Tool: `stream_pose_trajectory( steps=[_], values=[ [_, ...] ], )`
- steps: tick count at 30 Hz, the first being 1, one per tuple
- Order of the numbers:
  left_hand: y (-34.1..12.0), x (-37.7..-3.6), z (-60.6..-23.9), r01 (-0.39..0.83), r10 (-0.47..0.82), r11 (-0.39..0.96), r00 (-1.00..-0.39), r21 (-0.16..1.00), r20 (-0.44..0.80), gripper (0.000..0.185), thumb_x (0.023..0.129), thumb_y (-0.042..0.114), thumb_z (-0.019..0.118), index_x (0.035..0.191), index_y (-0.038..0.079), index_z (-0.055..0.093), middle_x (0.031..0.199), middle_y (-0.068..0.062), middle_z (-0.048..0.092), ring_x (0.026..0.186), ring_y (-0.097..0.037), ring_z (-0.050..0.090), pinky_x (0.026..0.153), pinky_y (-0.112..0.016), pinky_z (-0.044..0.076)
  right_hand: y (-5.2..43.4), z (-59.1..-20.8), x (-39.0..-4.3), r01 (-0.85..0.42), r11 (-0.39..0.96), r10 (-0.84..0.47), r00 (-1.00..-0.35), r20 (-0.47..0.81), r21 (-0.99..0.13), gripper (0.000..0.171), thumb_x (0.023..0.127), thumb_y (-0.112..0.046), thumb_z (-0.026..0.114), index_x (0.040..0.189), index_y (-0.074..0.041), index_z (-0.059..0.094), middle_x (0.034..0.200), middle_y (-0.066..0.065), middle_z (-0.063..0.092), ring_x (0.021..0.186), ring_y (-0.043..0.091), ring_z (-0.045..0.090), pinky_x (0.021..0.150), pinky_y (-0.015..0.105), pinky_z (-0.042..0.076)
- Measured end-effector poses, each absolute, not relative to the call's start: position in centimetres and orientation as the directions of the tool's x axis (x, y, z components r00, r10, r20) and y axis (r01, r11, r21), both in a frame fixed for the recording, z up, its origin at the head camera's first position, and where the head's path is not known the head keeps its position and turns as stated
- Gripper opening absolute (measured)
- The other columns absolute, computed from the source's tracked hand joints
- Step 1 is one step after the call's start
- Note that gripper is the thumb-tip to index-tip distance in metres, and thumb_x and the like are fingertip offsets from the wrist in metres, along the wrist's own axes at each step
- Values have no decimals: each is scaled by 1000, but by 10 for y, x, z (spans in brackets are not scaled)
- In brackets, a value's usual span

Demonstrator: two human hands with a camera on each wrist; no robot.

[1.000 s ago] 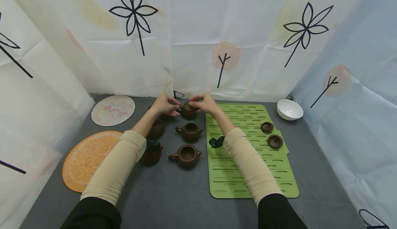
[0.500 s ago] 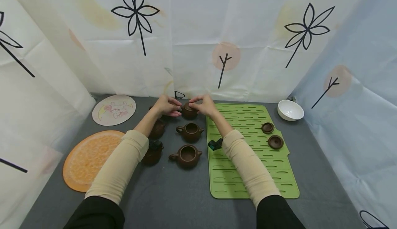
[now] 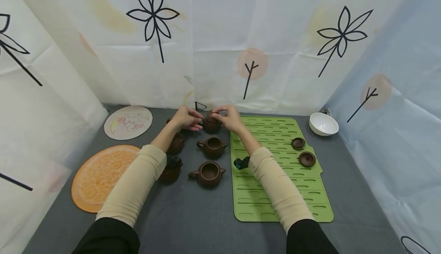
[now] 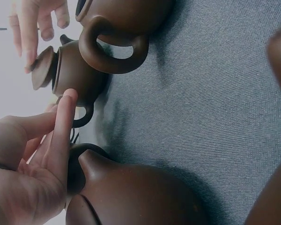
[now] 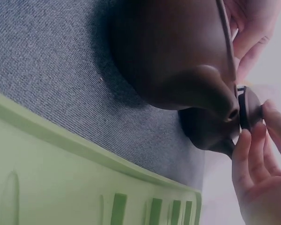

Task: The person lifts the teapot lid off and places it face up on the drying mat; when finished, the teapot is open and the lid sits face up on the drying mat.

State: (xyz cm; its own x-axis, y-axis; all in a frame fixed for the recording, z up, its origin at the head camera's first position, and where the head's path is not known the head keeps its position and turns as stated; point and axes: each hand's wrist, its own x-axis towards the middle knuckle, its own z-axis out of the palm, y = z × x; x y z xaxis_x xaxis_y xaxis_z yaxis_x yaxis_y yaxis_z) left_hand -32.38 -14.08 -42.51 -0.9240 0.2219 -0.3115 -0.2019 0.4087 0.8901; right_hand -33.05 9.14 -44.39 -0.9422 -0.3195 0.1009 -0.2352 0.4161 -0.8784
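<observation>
At the back of the table stands a small brown teapot [image 3: 211,127]. My right hand [image 3: 230,119] pinches its lid [image 5: 251,110] between thumb and fingertips. The lid is tilted and raised from the pot's mouth, a gap showing in the left wrist view. My left hand [image 3: 186,118] is at the handle side, its fingers mostly straight, one fingertip right at the pot's body [image 4: 79,70]. Nearer stand two lidless teapots, a middle one [image 3: 213,152] and a front one [image 3: 203,181]. Under my left arm are more brown teapots [image 3: 170,173], partly hidden.
A green ridged mat [image 3: 275,204] lies to the right, with two brown lids, one farther [image 3: 298,143] and one nearer [image 3: 307,159]. A white bowl [image 3: 324,124] sits at the back right. Left are an orange round mat [image 3: 103,177] and a pale round mat [image 3: 128,123].
My right hand has lifted the lid from the back teapot and tilted it. My left hand stays by the handle. The whole head view has shifted slightly.
</observation>
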Motion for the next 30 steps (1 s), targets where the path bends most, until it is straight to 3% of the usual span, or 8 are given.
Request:
stream_pose_trajectory(
  steps=[4, 5, 16, 23, 30],
  values=[
    [-140, -324, -426, -212, 219, 407, -921, 888, -321, 31, 109, 5, 63, 138, -2, 70, 138, -28, 71, 86, -19, 83, 94, -45, 68, 98, -439, -327, -223, 343, -324, -940, 108, -913, 28, 108, -22, 71, 129, -3, 76, 140, 19, 66, 76, 16, 65, 87, 65, 63],
    [-140, -324, -426, -211, 218, 410, -922, 887, -320, 31, 109, 6, 63, 138, -2, 70, 137, -28, 71, 86, -19, 83, 94, -45, 68, 101, -436, -326, -223, 322, -329, -938, 112, -920, 29, 108, -21, 71, 129, -2, 75, 141, 20, 67, 76, 13, 65, 88, 64, 62],
    [-140, -322, -428, -176, 217, 428, -932, 886, -290, 28, 109, 5, 63, 135, -2, 71, 137, -27, 72, 74, -9, 79, 95, -48, 67, 143, -409, -310, -275, 239, -383, -908, 170, -932, 29, 109, -14, 68, 134, 1, 71, 137, 22, 68, 87, 19, 71, 81, 53, 67],
    [-140, -321, -428, -175, 225, 431, -929, 885, -293, 29, 110, 5, 62, 137, -2, 70, 138, -27, 70, 76, -10, 79, 95, -48, 67, 172, -394, -291, -299, 249, -406, -896, 181, -921, 28, 110, -10, 65, 133, 3, 68, 130, 20, 67, 81, 7, 69, 71, 34, 66],
    [-140, -322, -427, -173, 219, 430, -932, 886, -289, 28, 110, 6, 63, 135, -2, 71, 137, -27, 71, 73, -9, 78, 94, -48, 67, 210, -385, -270, -350, 236, -436, -872, 223, -907, 30, 112, -5, 58, 139, 9, 57, 140, 29, 59, 81, 11, 72, 72, 33, 67]
  ],
)
